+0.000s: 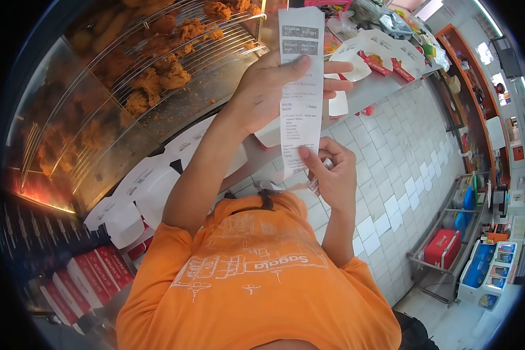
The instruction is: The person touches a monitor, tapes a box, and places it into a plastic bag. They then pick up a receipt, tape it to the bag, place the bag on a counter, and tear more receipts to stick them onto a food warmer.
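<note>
A long printed receipt [301, 119] hangs upright in front of my chest. My left hand [268, 87] holds its upper part, thumb across the front and fingers reaching behind to the right. Lower down, my right hand [337, 175] pinches the receipt's bottom end between thumb and fingers. Something crumpled and pale, perhaps more paper or plastic, shows by the right fingers; I cannot make it out. Beyond the left hand, fried chicken [172, 76] lies on a wire rack [227, 41] in a lit display case.
White paper boxes [157, 181] line the counter at left, above stacked red-and-white boxes [102, 271]. More red-and-white food boxes [376, 63] stand on the far counter. A metal rack [449, 251] holding a red box [443, 248] stands on the tiled floor [391, 169] at right.
</note>
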